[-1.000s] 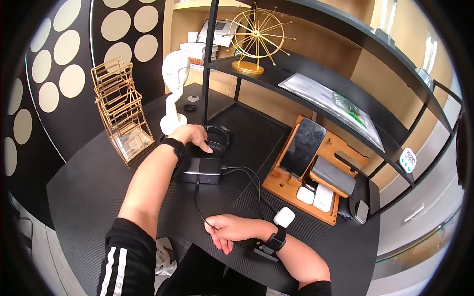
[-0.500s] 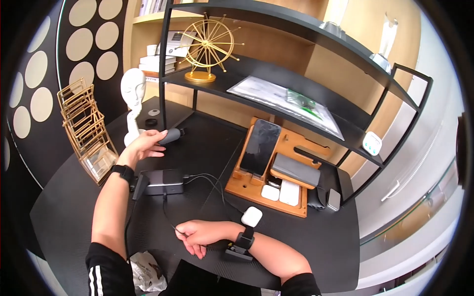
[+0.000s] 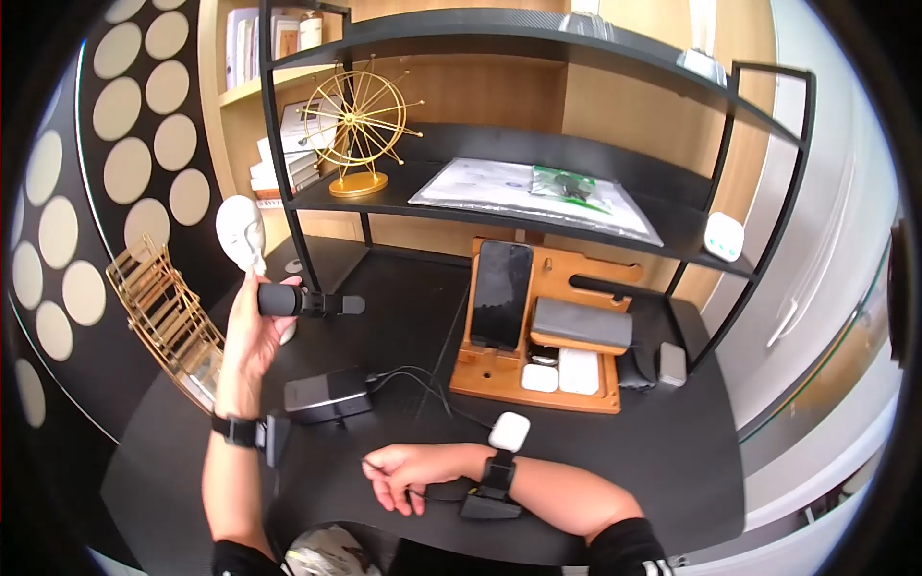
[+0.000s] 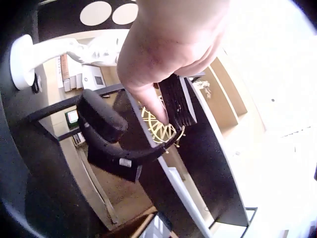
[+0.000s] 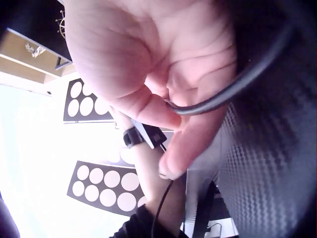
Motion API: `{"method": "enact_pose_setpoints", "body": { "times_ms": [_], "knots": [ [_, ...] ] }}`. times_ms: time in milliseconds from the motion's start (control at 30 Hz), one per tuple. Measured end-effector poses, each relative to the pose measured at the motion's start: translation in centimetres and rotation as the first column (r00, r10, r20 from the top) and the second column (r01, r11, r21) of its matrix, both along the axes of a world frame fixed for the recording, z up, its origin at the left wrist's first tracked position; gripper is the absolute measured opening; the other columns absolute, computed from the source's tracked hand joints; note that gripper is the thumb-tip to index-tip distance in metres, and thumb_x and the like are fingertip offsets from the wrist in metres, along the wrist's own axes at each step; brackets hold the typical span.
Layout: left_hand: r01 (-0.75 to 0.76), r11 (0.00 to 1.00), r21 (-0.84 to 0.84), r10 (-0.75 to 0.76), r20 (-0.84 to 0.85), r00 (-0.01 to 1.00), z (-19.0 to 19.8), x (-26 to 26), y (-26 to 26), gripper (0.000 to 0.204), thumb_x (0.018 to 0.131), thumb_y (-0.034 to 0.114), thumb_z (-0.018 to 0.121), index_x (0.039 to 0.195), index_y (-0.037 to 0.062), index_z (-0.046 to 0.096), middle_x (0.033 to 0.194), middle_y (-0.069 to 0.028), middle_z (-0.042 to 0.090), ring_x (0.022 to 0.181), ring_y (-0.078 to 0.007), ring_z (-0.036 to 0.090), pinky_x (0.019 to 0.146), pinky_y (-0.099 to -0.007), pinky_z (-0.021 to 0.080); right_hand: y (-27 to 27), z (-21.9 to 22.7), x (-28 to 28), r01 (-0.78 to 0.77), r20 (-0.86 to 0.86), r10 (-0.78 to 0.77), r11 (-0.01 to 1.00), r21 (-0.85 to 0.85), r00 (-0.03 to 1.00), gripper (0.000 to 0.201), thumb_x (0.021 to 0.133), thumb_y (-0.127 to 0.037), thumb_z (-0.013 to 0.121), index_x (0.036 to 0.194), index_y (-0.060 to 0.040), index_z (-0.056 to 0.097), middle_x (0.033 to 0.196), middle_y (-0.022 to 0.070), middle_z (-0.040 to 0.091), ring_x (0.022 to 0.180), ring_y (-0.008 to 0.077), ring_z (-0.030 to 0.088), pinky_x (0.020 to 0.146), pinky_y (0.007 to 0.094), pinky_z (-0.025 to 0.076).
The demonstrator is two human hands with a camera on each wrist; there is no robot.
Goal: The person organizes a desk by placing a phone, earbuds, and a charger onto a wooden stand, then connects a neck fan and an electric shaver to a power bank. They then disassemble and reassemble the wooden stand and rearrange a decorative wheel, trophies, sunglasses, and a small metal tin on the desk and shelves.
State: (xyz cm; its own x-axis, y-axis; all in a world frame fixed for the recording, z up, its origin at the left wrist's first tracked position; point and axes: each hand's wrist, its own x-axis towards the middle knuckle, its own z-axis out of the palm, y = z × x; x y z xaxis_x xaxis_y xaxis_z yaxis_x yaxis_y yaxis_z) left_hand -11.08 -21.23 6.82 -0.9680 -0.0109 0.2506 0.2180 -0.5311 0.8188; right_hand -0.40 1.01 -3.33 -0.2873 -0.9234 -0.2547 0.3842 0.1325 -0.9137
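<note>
Raised over the left side of the table, my left hand [image 3: 252, 331] grips a pair of black over-ear headphones [image 3: 279, 300]. In the left wrist view, thumb and fingers hold one ear cup, while the headband and the other cushioned ear cup [image 4: 101, 116] hang out to the side. My right hand [image 3: 418, 470] is low near the table's front edge, pinching a black cable [image 5: 218, 101] between thumb and fingers. Between the hands and farther back sits a dark power bank [image 3: 328, 396] with cables plugged into its side.
A wooden organizer [image 3: 466, 374] holds a phone [image 3: 504, 293] and a grey case [image 3: 581, 324]. Behind the left hand stand a white face sculpture [image 3: 240, 235] and a gold wire-frame ornament [image 3: 158, 302]. A black shelf [image 3: 423, 144] carrying a golden wheel [image 3: 351, 120] spans the back.
My left hand has picked the headphones up off the table beside the white sculpture and raised them toward me. The right hand keeps its hold on the cable. The head view has shifted.
</note>
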Motion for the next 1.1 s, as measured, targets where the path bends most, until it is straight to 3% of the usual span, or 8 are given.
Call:
{"method": "enact_pose_setpoints", "body": {
  "times_ms": [167, 233, 400, 600, 700, 800, 933, 1100],
  "knots": [
    [-0.307, 0.95, -0.052, 0.29, -0.211, 0.934, 0.2, 6.5, 1.1, 0.03, 0.099, 0.038, 0.038, 0.09, 0.0106, 0.048, 0.092, -0.0082, 0.056, 0.082, -0.017, 0.058, 0.069, -0.028, 0.051, 0.3, -0.6, -0.6, 0.296, 0.294, -0.205, 0.902, -0.313, 0.934, 0.016, 0.078, 0.001, 0.05, 0.085, -0.0103, 0.04, 0.08, 0.0127, 0.056, 0.046, 0.0071, 0.044, 0.032, 0.02, 0.03],
    [-0.605, 0.732, -0.315, 0.335, -0.606, 0.721, -0.5, 8.7, 2.0, 0.031, 0.098, 0.033, 0.04, 0.088, 0.0047, 0.049, 0.087, -0.0102, 0.057, 0.079, -0.0185, 0.059, 0.07, -0.0303, 0.049, 0.4, 0.3, -0.7, 0.42, 0.414, -0.259, 0.831, -0.365, 0.873, 0.007, 0.09, -0.01, 0.049, 0.088, -0.0097, 0.043, 0.085, 0.0144, 0.056, 0.045, 0.0049, 0.038, 0.031, 0.0168, 0.024],
    [-0.784, 0.374, -0.495, -0.113, -0.864, 0.491, -2.7, 11.4, 3.6, 0.035, 0.086, 0.032, 0.063, 0.093, -0.0003, 0.053, 0.092, -0.0135, 0.063, 0.08, -0.0274, 0.064, 0.07, -0.0333, 0.05, 0.6, 3.0, 1.1, 0.503, 0.371, -0.365, 0.762, -0.408, 0.854, 0.042, 0.098, -0.044, 0.036, 0.121, -0.0093, 0.04, 0.098, 0.013, 0.054, 0.063, 0.0077, 0.047, 0.035, 0.0124, 0.026],
    [-0.863, 0.305, -0.402, -0.374, -0.884, 0.28, -5.0, 12.1, 5.9, 0.04, 0.078, 0.039, 0.069, 0.086, 0.0033, 0.052, 0.088, -0.0108, 0.055, 0.076, -0.028, 0.058, 0.064, -0.0376, 0.049, 0.0, 3.5, 3.0, 0.669, 0.283, -0.607, 0.65, -0.36, 0.742, 0.041, 0.097, -0.035, 0.045, 0.129, -0.0117, 0.036, 0.095, 0.0015, 0.05, 0.057, 0.0033, 0.046, 0.04, 0.016, 0.025],
    [-0.861, 0.263, -0.436, -0.377, -0.868, 0.324, -4.9, 12.5, 6.1, 0.044, 0.079, 0.044, 0.067, 0.089, 0.0038, 0.054, 0.089, -0.0102, 0.055, 0.079, -0.0268, 0.056, 0.066, -0.0381, 0.047, -0.5, 3.1, 3.2, 0.744, 0.332, -0.668, 0.561, -0.362, 0.666, 0.032, 0.095, -0.023, 0.052, 0.122, -0.0108, 0.04, 0.09, 0.0006, 0.05, 0.05, 0.0018, 0.038, 0.04, 0.017, 0.024],
    [-0.676, 0.482, -0.557, -0.293, -0.83, 0.475, -4.8, 11.8, 5.1, 0.046, 0.081, 0.043, 0.067, 0.099, 0.0026, 0.055, 0.099, -0.0125, 0.054, 0.087, -0.0261, 0.055, 0.076, -0.0383, 0.046, -0.3, 3.0, 3.0, 0.782, 0.385, -0.683, 0.505, -0.365, 0.62, 0.029, 0.093, -0.017, 0.053, 0.118, -0.012, 0.039, 0.085, -0.0005, 0.051, 0.049, 0.0019, 0.034, 0.041, 0.0172, 0.023],
    [-0.503, 0.718, -0.481, 0.143, -0.605, 0.783, -4.5, 10.7, 6.0, 0.075, 0.086, 0.033, 0.061, 0.141, 0.007, 0.016, 0.135, -0.0174, 0.033, 0.121, -0.029, 0.041, 0.099, -0.0405, 0.036, -0.5, 2.1, 2.9, 0.804, 0.321, -0.754, 0.441, -0.4, 0.573, 0.035, 0.089, -0.015, 0.06, 0.115, -0.0111, 0.036, 0.086, 0.0006, 0.053, 0.059, 0.0025, 0.044, 0.046, 0.0191, 0.032],
    [-0.26, 0.808, -0.529, -0.005, -0.447, 0.895, -4.4, 10.2, 5.5, 0.093, 0.081, 0.05, 0.064, 0.146, 0.0158, 0.006, 0.131, -0.0188, 0.042, 0.117, -0.0318, 0.048, 0.094, -0.0442, 0.043, -2.0, 0.8, 2.6, 0.752, -0.106, -0.925, 0.359, -0.553, 0.364, 0.044, 0.085, -0.007, 0.065, 0.117, -0.0038, 0.035, 0.087, 0.003, 0.052, 0.084, 0.0071, 0.052, 0.073, 0.0235, 0.044]
  ]
}}
